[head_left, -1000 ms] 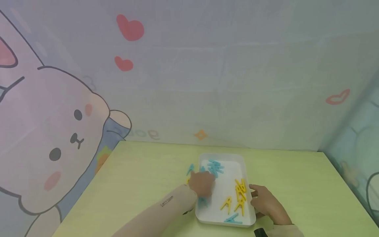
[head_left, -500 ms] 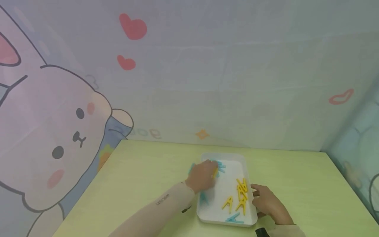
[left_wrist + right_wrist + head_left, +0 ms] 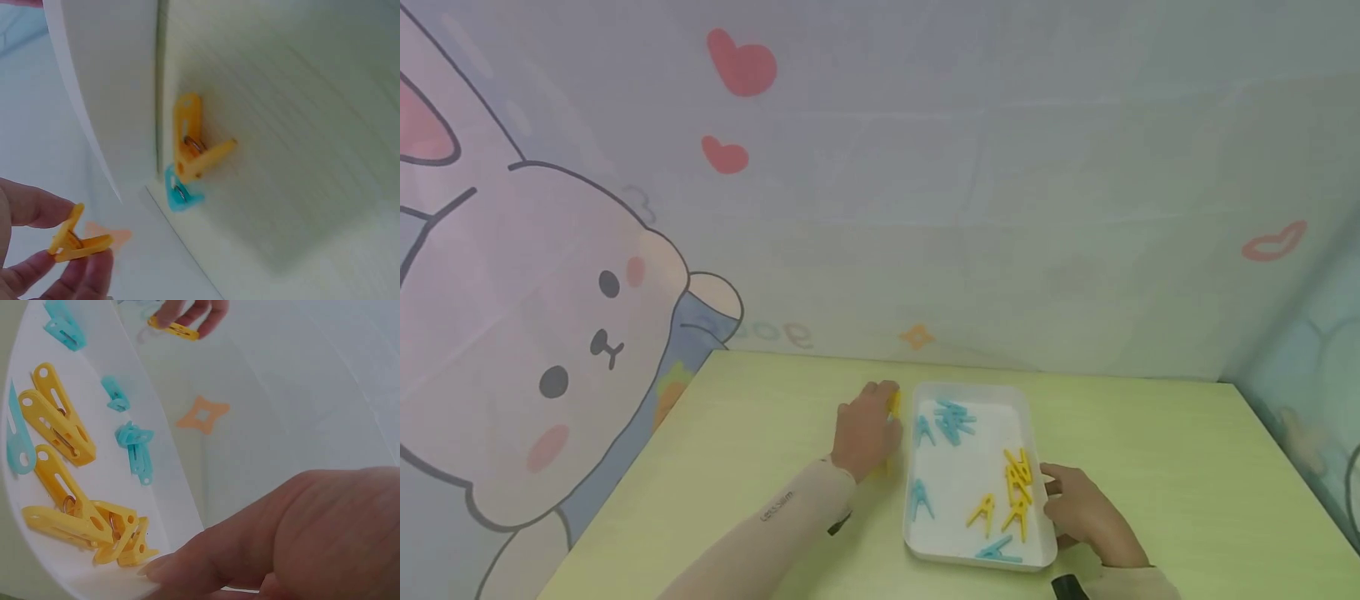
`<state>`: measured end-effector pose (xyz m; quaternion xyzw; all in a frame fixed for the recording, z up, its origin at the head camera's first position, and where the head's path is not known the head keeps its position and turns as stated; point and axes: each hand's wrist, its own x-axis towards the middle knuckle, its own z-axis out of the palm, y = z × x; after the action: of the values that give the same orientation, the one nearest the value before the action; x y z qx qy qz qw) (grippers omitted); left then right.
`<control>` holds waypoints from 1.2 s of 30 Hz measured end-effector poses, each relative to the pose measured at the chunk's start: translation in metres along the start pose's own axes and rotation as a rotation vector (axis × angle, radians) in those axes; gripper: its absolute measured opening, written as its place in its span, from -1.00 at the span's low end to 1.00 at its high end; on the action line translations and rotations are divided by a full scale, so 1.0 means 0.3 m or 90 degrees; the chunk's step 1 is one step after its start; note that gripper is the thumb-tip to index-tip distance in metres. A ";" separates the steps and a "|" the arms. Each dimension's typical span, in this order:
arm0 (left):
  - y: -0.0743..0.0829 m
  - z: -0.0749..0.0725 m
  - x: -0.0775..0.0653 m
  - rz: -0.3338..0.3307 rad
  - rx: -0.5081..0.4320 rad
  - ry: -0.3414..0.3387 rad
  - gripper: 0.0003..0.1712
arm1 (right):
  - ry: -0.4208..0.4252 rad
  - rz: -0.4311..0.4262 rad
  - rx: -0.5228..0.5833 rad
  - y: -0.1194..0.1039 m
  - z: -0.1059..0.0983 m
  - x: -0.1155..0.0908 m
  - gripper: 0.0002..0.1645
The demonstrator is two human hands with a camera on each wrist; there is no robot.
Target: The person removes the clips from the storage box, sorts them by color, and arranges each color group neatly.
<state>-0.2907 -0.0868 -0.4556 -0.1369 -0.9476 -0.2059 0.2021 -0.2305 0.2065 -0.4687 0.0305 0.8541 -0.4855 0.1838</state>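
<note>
Left hand (image 3: 865,432), pinched yellow clip (image 3: 81,250), long axis pointing forward

A creased, pale printed backdrop (image 3: 1037,208) stood behind a yellow-green table (image 3: 1150,450). At its left leaned a large cartoon rabbit (image 3: 505,333), with an orange-and-green motif (image 3: 670,398) below its raised paw. Two solid red hearts (image 3: 747,68) floated above, an outlined heart (image 3: 1257,255) far right. Faint lettering (image 3: 793,335) and an orange four-pointed star (image 3: 907,337) sat just above the table's back edge; a dark cable (image 3: 1349,489) curved at the right border.
</note>
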 end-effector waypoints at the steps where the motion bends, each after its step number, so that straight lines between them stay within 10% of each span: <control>1: -0.013 -0.001 -0.004 -0.014 0.003 -0.005 -0.49 | 0.000 0.000 0.002 0.000 -0.001 -0.001 -0.18; 18: -0.106 -0.005 -0.055 -0.189 0.046 -0.192 -0.66 | 0.005 -0.006 -0.007 0.000 -0.006 -0.006 -0.18; 36: -0.106 -0.008 -0.084 -0.176 0.042 -0.232 -0.86 | 0.004 0.001 -0.018 -0.009 0.002 -0.008 -0.19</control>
<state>-0.2787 -0.1204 -0.4752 -0.0337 -0.9844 -0.1727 0.0017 -0.2288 0.2049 -0.4659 0.0298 0.8614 -0.4733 0.1819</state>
